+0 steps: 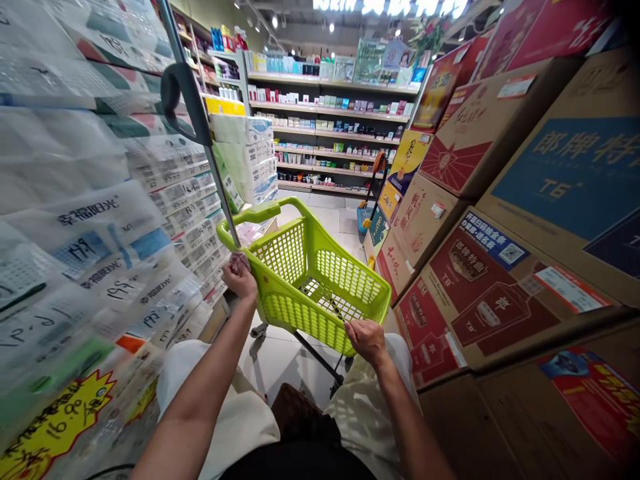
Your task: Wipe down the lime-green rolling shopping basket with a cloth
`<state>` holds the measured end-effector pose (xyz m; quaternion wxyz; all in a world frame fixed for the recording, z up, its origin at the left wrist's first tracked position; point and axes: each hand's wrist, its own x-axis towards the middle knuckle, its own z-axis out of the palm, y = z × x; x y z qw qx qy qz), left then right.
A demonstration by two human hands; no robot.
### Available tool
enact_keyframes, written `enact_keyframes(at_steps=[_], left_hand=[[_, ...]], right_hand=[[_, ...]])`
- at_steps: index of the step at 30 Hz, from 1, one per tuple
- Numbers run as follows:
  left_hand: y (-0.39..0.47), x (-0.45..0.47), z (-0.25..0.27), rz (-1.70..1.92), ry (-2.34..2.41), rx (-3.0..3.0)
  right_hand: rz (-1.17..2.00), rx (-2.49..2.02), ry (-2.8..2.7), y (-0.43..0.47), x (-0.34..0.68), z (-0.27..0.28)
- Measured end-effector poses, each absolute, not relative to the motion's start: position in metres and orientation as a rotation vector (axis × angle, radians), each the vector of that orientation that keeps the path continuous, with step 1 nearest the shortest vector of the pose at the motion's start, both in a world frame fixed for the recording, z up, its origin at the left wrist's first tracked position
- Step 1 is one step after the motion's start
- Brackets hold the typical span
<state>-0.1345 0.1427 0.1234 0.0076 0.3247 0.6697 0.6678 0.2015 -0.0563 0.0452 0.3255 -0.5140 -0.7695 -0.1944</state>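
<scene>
A lime-green shopping cart (290, 308) stands in front of my knees, its slotted basket bare inside. My left hand (243, 281) is closed around a crumpled pinkish-grey cloth (241, 262) at the cart's left corner, by the foot of a metal pole (220, 180). That pole slants up past the cart handle (260, 211) and carries a dark grey hooked grip (187, 107). On the near right side, my right hand (367, 339) has its fingers wrapped over the basket's rim. Part of the rim is hidden under those fingers.
Plastic-wrapped paper packs (115, 267) are piled close on the left. Stacked cardboard cartons (480, 287) form a wall on the right. Shelves of small goods (330, 107) stand across the back. A blue dustpan (364, 220) leans near the cartons on the tiled floor (330, 201).
</scene>
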Motion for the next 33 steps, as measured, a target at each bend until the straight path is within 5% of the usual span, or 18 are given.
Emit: enact_keyframes(at_steps=[6,18,26,33], left_hand=[[0.153,-0.164,0.157,2.285,2.082,0.978],[0.136,-0.174,0.155,2.048,1.99,1.361],[0.158,-0.192,0.203,2.117,1.822,1.601],[0.142,-0.18,0.163,1.975,1.959,1.581]], right_hand=[[-0.49,-1.332,-2.035,-0.057,0.203,0.048],[-0.495,-1.333,-2.042,-0.058,0.204,0.044],[-0.508,-1.303,-2.042,-0.057,0.2,0.044],[-0.495,-1.245,-2.057,-0.054,0.202,0.039]])
